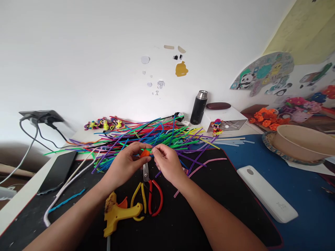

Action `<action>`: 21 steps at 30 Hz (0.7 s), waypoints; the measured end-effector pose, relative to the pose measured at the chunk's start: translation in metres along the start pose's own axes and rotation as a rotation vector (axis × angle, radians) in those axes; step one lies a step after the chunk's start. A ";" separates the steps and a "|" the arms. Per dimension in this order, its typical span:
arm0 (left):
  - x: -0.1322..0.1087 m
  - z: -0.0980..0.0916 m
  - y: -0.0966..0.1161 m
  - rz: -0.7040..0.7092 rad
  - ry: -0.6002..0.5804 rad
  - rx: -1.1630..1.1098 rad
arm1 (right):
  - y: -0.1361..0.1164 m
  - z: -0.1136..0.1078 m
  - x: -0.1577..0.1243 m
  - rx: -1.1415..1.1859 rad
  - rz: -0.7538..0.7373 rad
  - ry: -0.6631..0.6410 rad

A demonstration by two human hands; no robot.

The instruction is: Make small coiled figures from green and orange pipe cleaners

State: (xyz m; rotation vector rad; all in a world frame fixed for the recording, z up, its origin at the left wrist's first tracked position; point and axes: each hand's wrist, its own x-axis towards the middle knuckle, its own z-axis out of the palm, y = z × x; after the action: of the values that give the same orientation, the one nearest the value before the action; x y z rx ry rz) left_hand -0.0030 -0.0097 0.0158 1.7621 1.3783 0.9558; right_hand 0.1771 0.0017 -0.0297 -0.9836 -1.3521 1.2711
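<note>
My left hand [125, 164] and my right hand [167, 162] meet above the black mat [209, 195], fingers pinched together around a small orange piece [145, 153] of pipe cleaner. The left fingers grip the orange piece; the right fingertips pinch at its right end. Just behind the hands lies a big pile of colourful pipe cleaners [157, 136]. Below the hands lie red-handled scissors [154, 195], yellow-handled pliers [138, 200] and a yellow glue gun [117, 211].
A black phone [57, 172] lies at the left, with white and blue pipe cleaners beside it. A white case [267, 193] rests on the blue surface at right. A black flask [199, 107], a white box [227, 118], small figures [103, 123] and a beige bowl [303, 143] stand behind.
</note>
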 end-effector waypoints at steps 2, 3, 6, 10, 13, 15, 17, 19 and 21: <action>0.001 0.000 0.001 -0.031 -0.016 -0.063 | 0.000 0.000 0.001 0.028 0.008 -0.011; 0.001 0.000 0.002 -0.045 -0.025 -0.097 | -0.001 0.000 0.001 0.042 0.011 -0.017; 0.001 -0.001 0.006 -0.085 -0.051 -0.188 | -0.003 0.000 0.001 0.082 0.019 -0.044; 0.002 -0.002 0.008 -0.122 -0.070 -0.250 | -0.005 0.000 0.001 0.105 0.026 -0.064; 0.002 -0.002 0.009 -0.140 -0.089 -0.283 | -0.005 0.000 0.001 0.082 0.025 -0.056; 0.001 -0.001 0.009 -0.143 -0.096 -0.297 | -0.004 0.001 0.000 0.068 0.026 -0.045; 0.001 0.000 0.009 -0.142 -0.097 -0.308 | -0.003 0.002 -0.001 0.058 0.027 -0.034; 0.001 0.002 0.009 -0.139 -0.093 -0.320 | -0.002 0.003 -0.002 0.046 0.026 -0.023; 0.000 0.003 0.009 -0.139 -0.089 -0.324 | -0.001 0.003 -0.003 0.031 0.021 -0.012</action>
State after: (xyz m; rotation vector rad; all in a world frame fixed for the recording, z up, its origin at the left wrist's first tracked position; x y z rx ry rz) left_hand 0.0039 -0.0117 0.0222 1.4312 1.1971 0.9521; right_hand 0.1746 -0.0015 -0.0289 -0.9726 -1.3308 1.3111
